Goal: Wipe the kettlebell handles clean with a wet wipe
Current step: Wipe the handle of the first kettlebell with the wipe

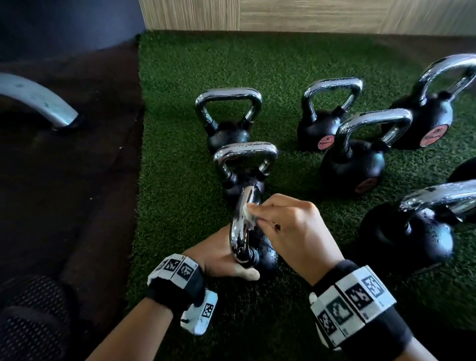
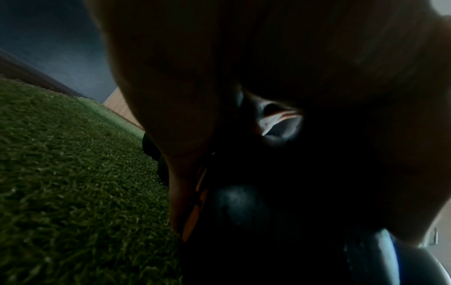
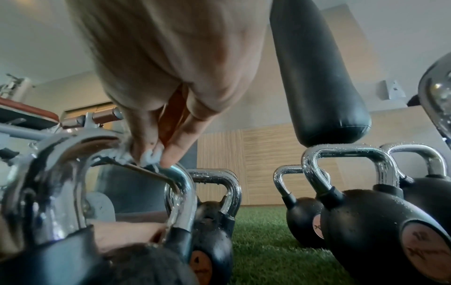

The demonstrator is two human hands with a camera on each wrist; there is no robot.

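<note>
Nearest the person, the left hand (image 1: 222, 254) braces the small black kettlebell with the chrome loop handle (image 1: 244, 227), cupped round its ball low down; the left wrist view is too dark to show how the fingers curl, so the grasp is probably firm, though I cannot be sure. Just above, the right hand (image 1: 288, 224) pinches a crumpled white wet wipe (image 3: 149, 158) against the top bend of that handle, fingertips pressing it onto the metal. The wipe is soft and limp and must stay bunched; the chrome looks wet and slippery, and the iron ball is heavy, so steadying it at the body is sound. Beyond, on the green artificial turf (image 1: 177, 128), stand more black kettlebells (image 1: 350, 155), handles beaded with droplets, seemingly awaiting their turn.
</note>
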